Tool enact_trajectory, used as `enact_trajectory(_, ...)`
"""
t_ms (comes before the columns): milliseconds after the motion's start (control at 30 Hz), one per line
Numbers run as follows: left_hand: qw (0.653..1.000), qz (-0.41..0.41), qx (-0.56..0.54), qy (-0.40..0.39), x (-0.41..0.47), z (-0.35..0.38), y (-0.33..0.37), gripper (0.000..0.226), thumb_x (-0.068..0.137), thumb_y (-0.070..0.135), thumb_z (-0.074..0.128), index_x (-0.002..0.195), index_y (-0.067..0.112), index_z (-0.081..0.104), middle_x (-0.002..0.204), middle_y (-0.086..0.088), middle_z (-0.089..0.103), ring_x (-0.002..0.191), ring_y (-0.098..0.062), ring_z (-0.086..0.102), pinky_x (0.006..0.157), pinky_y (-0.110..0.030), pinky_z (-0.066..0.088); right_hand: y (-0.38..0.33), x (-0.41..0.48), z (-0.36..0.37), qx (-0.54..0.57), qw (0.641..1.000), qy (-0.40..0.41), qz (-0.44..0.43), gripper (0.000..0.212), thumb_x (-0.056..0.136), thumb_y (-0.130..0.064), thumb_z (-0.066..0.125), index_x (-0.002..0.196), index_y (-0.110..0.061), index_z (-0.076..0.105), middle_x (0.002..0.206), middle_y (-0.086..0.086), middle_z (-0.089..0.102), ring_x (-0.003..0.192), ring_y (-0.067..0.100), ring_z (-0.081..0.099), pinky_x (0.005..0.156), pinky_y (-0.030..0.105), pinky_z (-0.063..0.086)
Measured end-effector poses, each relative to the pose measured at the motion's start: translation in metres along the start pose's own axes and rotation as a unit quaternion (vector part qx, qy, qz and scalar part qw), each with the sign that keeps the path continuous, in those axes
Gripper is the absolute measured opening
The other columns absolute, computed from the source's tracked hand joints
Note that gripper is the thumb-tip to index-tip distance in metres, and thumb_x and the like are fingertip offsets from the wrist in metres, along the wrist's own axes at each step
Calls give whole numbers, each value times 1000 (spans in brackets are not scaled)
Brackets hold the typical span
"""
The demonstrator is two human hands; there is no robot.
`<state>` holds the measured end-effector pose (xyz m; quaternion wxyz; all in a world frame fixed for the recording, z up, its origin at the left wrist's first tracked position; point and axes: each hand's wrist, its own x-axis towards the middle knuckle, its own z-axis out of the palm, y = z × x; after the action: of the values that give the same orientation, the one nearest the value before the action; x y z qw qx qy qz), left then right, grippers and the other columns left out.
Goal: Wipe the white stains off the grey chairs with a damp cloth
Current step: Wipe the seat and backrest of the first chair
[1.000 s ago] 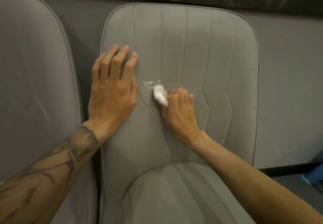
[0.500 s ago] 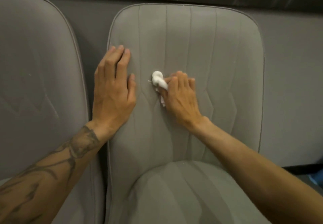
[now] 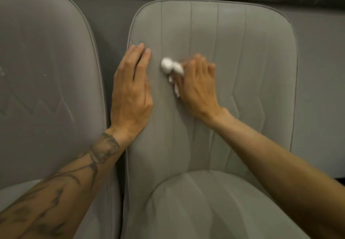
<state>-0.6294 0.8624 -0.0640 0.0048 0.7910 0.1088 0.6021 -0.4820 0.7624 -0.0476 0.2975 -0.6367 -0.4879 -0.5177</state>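
Observation:
A grey padded chair (image 3: pixel 242 39) fills the middle of the view, backrest upright and seat cushion below. My right hand (image 3: pixel 197 85) presses a small bunched white cloth (image 3: pixel 169 67) against the middle of the backrest; the cloth sticks out past my fingertips to the left. My left hand (image 3: pixel 131 91) lies flat on the left edge of the same backrest, fingers together and pointing up, holding nothing. No white mark shows on the fabric around the cloth; whatever lies under it is hidden.
A second grey chair (image 3: pixel 46 67) stands directly to the left, with a few tiny white specks (image 3: pixel 44 74) on its backrest. A narrow dark gap separates the two chairs. A grey wall (image 3: pixel 321 61) runs behind them.
My right hand has slid the cloth up and left over the spot where white streaks showed a second ago; those streaks are no longer visible. The left hand stayed flat on the backrest edge.

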Motion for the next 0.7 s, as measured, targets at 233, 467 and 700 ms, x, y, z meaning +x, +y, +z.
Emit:
enact_trajectory(233,999,-11,31,-2,-1,-1,2,53,101,1,44,154,3,43,163,-18,39,153,-32,34,121,-56,32,-42,-28,1,79,994,-7,69,27,99,-22,51,93,2,62,91,22,59,83,37,57,74,46,38)
enact_trajectory(467,998,-34,58,23,-2,1,4,53,102,6,46,154,2,41,161,-15,41,151,-27,36,121,-53,33,-1,51,-1,-27,997,46,63,22,97,-29,50,94,-8,58,91,15,57,81,30,51,71,39,26)
enact_trajectory(700,997,-46,40,44,-4,2,4,47,102,8,48,149,2,46,156,-18,45,149,-32,40,122,-46,32,-36,7,-14,37,997,-58,-20,26,100,-26,49,94,-4,63,90,17,58,83,33,57,72,43,34)
